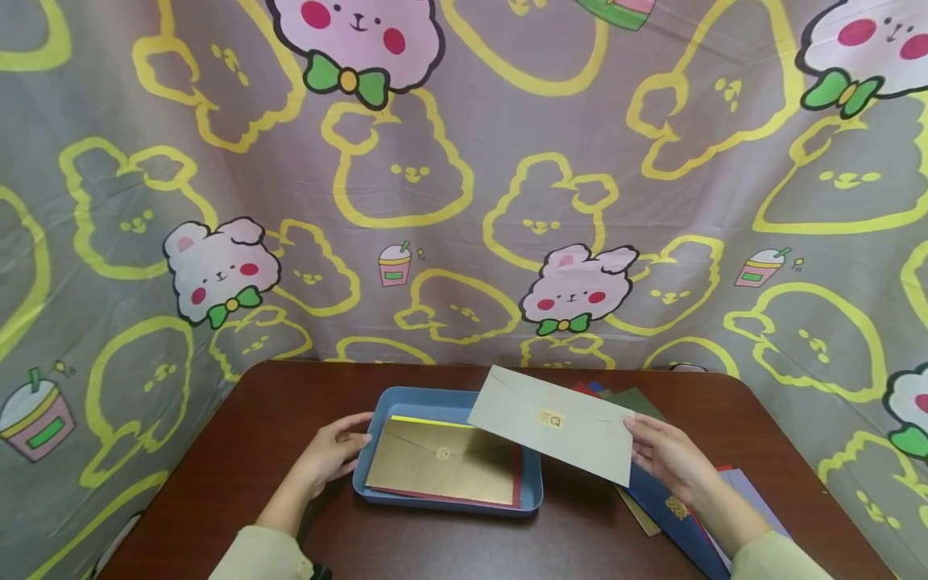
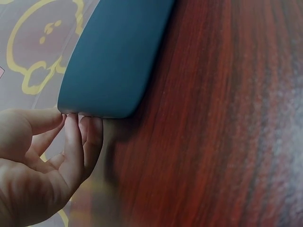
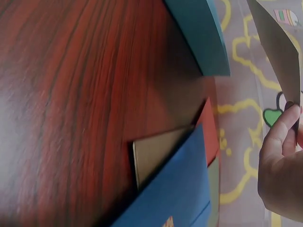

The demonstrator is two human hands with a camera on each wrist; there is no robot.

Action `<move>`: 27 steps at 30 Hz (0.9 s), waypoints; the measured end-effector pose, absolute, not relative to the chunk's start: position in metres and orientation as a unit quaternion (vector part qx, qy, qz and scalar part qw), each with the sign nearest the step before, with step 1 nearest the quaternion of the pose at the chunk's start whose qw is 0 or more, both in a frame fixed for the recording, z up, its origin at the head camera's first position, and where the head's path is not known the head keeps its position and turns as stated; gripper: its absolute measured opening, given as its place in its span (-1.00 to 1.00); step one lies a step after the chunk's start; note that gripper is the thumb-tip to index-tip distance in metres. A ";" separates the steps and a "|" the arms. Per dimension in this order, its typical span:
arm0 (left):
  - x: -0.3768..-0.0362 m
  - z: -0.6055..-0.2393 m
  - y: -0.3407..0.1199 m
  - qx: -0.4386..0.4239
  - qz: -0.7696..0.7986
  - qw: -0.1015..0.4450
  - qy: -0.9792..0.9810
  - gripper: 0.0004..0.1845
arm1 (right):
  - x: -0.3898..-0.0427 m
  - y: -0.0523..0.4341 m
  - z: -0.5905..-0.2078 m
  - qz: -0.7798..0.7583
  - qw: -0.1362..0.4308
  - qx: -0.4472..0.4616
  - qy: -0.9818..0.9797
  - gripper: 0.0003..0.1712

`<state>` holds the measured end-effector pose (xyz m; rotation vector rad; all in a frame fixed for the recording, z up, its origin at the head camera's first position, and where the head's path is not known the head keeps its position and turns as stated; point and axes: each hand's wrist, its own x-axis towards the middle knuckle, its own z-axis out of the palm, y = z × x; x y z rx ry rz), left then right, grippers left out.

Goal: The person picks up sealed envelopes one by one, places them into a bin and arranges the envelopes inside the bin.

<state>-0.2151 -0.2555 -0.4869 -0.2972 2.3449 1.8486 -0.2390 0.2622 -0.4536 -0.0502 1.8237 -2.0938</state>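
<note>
My right hand (image 1: 670,455) pinches the right end of a pale grey-green envelope (image 1: 522,403) with a small gold emblem. The envelope is held up and tilted, and its left part overlaps the blue tray (image 1: 532,487) in the head view. In that tray lies a gold envelope (image 1: 413,467), with red and yellow edges showing under it. At the tray's left end, my left hand (image 1: 333,455) holds the rim between thumb and fingers. The left wrist view shows these fingertips (image 2: 71,120) right at the tray's edge (image 2: 109,71).
On the table's right side lies a loose, overlapping pile of envelopes: a dark blue one (image 1: 656,503), a lavender one (image 1: 747,495), and red, tan and green ones partly covered. Behind the brown table (image 1: 304,387) hangs a patterned cloth (image 1: 464,306).
</note>
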 end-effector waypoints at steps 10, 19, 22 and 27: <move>-0.215 -0.486 -0.255 -0.096 0.619 0.069 0.777 -0.52 | -0.241 0.229 -0.455 -0.730 0.203 -0.030 0.652 -0.84; -0.214 -0.488 -0.255 -0.102 0.618 0.068 0.777 -0.53 | -0.236 0.202 -0.463 -0.723 0.227 -0.032 0.652 -0.82; -0.214 -0.487 -0.255 -0.102 0.617 0.068 0.777 -0.53 | -0.234 0.196 -0.466 -0.726 0.227 -0.026 0.649 -0.84; -0.215 -0.487 -0.255 -0.102 0.616 0.067 0.778 -0.54 | -0.235 0.186 -0.468 -0.722 0.224 -0.028 0.654 -0.74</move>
